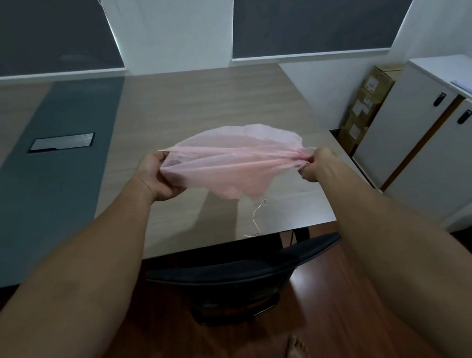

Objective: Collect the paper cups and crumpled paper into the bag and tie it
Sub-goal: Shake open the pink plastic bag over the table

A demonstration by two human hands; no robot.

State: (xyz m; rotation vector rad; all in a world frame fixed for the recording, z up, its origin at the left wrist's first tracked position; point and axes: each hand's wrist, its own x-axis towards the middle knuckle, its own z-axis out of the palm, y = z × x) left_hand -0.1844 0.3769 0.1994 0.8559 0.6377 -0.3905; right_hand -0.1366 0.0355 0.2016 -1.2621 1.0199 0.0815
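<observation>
A thin pink plastic bag (236, 164) is stretched between my two hands above the wooden table (206, 100). My left hand (156, 178) grips its left edge and my right hand (319, 164) pinches its right edge. The bag's body billows upward and sags a little below the stretched edge. A thin pale string (257, 217) lies on the table below the bag, near the front edge. No paper cups or crumpled paper are in sight.
A black office chair (239, 280) stands under the table's front edge. A grey strip with a metal cable hatch (62, 142) runs down the table's left side. White cabinets (429, 144) and stacked cardboard boxes (366, 103) stand at the right. My bare foot (296, 350) rests on the wood floor.
</observation>
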